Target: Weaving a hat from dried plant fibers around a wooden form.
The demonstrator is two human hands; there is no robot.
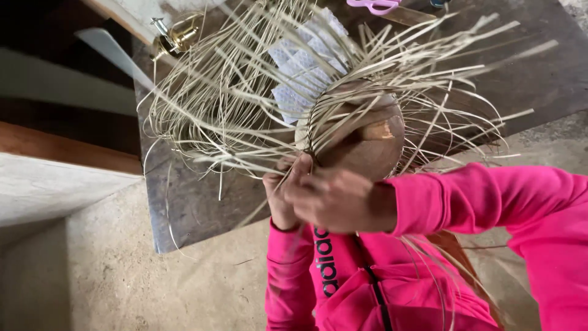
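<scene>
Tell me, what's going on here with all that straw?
A person in a bright pink top has both hands at the edge of a rounded wooden form on a dark table. The left hand and right hand pinch pale straw strands that fan out loosely all around it. A brass-coloured object sits at the table's far corner.

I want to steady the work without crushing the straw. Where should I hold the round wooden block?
Probably the bare lower dome of the block, from the near side, where both hands already sit. Loose straw strips fan out over its top and far sides, so a grip there would bend them.
</scene>
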